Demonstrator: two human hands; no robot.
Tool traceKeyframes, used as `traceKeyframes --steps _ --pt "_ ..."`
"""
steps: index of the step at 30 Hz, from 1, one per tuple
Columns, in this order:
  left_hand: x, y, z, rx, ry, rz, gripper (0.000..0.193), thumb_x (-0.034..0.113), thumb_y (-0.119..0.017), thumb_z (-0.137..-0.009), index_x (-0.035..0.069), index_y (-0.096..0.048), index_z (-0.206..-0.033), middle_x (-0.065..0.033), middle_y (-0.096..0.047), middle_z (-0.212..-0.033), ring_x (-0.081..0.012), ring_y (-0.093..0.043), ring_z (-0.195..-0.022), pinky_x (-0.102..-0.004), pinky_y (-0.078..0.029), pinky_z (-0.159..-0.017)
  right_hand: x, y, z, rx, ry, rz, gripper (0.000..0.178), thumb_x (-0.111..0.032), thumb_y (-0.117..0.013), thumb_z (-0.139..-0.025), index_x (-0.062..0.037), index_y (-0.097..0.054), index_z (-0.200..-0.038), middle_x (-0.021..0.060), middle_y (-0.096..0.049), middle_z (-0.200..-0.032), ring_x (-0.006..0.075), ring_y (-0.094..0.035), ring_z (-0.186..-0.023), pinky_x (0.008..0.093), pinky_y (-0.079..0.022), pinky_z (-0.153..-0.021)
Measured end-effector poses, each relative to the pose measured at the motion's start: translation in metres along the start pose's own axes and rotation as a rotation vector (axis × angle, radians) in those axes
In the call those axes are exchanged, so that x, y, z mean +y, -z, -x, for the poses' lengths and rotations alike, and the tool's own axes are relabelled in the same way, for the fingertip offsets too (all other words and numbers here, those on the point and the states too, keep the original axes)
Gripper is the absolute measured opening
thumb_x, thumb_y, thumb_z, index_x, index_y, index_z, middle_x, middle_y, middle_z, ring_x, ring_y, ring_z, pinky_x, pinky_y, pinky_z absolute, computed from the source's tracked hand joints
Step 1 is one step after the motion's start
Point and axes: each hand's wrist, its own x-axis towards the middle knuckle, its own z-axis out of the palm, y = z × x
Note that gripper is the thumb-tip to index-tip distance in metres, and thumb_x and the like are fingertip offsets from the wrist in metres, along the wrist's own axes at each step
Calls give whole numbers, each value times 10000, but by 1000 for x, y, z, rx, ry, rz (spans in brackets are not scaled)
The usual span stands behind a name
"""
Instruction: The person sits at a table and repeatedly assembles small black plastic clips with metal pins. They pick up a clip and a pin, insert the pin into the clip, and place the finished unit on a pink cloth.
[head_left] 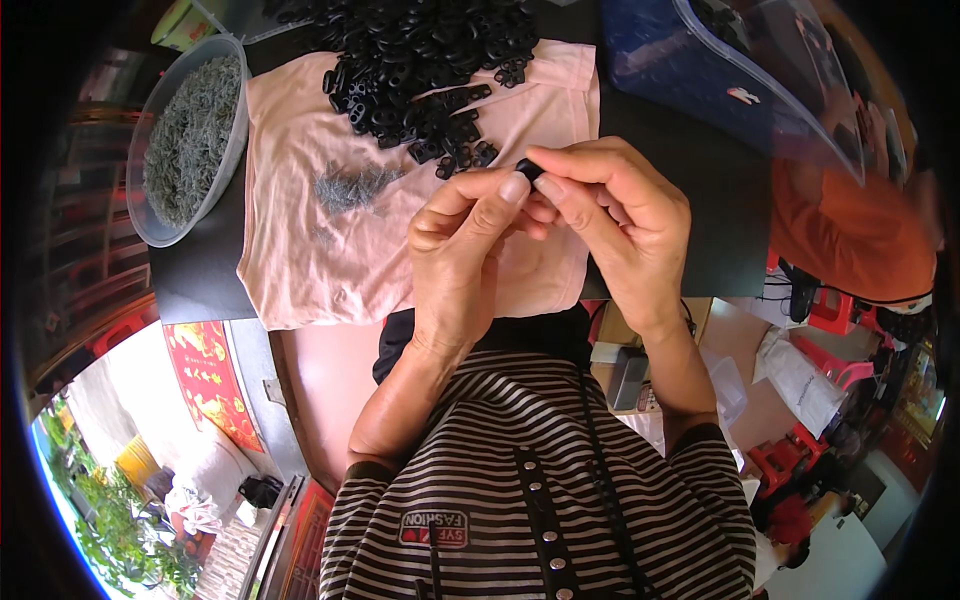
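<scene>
Where left hand (462, 228) and right hand (632, 212) meet, black piece (528, 168), pinched between their fingertips

Our left hand (458, 225) and right hand (630, 215) come fingertip to fingertip, thumbs (512, 190) and forefingers (585, 163) pinched tight! We've both bare forearms (402, 400) slanting inward, fingers bent.

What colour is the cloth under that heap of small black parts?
The cloth is pale peach-pink, seen best in the head view.
</scene>
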Motion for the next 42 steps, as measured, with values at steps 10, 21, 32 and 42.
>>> traceKeyframes --steps 10,21,32,42 --pt "-6 -9 0 142 92 154 138 179 -568 -913 76 -658 -934 9 -634 -844 -90 -573 -795 -219 -459 -707 -3 -4 1 46 129 218 370 59 -724 -695 -2 -634 -1049 69 -607 -903 93 -579 -710 221 -499 -630" --pt "-2 7 -2 -153 -352 -289 293 -8 -609 -842 -26 -593 -1133 -62 -571 -1041 -102 -568 -883 -217 -475 -782 -6 12 1 -24 36 -19 290 18 -726 -712 -2 -640 -988 65 -623 -874 112 -609 -733 219 -499 -634" --pt "0 18 -4 -246 -417 -435 279 -61 -612 -811 -51 -611 -1090 -157 -591 -1054 -182 -627 -813 -263 -551 -724 0 17 3 -139 -51 -151 231 15 -688 -760 38 -618 -979 90 -630 -894 142 -659 -787 229 -546 -658" --pt "-3 24 -1 -217 -378 -447 220 -62 -603 -821 -55 -624 -1040 -163 -601 -1030 -178 -628 -793 -266 -545 -728 3 15 4 -217 -58 -91 194 40 -653 -787 62 -599 -972 102 -620 -879 148 -667 -779 229 -550 -656"
